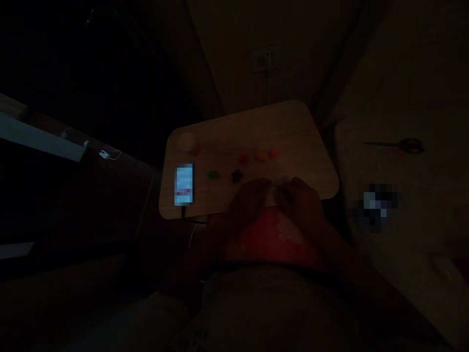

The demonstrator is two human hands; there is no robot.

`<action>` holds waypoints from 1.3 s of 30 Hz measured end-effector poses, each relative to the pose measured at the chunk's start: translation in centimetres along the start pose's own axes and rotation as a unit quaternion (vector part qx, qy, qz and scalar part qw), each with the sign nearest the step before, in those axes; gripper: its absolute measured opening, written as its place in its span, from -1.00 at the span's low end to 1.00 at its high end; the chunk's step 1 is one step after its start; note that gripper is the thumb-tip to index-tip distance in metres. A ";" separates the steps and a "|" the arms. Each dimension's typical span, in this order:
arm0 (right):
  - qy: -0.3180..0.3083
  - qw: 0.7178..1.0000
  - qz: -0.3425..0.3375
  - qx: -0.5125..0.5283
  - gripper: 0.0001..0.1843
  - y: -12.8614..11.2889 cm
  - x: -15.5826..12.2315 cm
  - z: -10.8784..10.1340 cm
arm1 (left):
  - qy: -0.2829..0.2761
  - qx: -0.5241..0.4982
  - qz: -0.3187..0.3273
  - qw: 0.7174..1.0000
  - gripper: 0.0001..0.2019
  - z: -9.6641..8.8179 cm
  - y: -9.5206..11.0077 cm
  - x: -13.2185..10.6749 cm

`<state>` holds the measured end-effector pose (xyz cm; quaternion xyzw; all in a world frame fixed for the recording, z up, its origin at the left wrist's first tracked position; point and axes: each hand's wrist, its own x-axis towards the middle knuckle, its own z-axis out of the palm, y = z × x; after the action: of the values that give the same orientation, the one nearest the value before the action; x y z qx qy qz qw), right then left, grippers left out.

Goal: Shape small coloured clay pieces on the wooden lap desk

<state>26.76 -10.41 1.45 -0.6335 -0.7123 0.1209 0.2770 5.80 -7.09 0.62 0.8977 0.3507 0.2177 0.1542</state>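
Very dim room, small wooden lap table (293, 132) at centre frame. At its near edge, both hands meeting fingertip to fingertip: left hand (246, 203) and right hand (302, 200), fingers curled in around something tiny and pale (274, 185), too dark to tell what, or how firm the pinch. Just above, a row of small coloured lumps: green (213, 174), dark (236, 175), red (243, 159), orange (262, 156), pink-red (273, 153). Lit phone (183, 184) lying flat at the table's left edge, cable trailing down. Pale round lid or jar (188, 142) at upper left of the table. Scissors (401, 145) well apart, right of frame, on bedding.
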 end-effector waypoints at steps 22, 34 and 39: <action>0.035 0.999 -0.013 -0.026 -0.69 0.4 -0.2 0.4 | 0.001 -0.019 0.002 1.000 -0.56 0.2 -0.1 0.3; -0.005 0.999 -0.013 -0.041 -0.68 0.5 0.2 0.5 | -0.019 -0.067 0.001 0.998 -0.55 -0.5 -0.8 0.6; 0.017 0.999 -0.011 -0.031 -0.66 0.7 0.1 0.0 | -0.012 -0.072 0.013 0.997 -0.55 -0.5 -1.1 0.8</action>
<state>27.34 -10.17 1.08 -0.6363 -0.7176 0.0850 0.2701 5.46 -5.73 0.77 0.8912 0.3211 0.2335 0.2195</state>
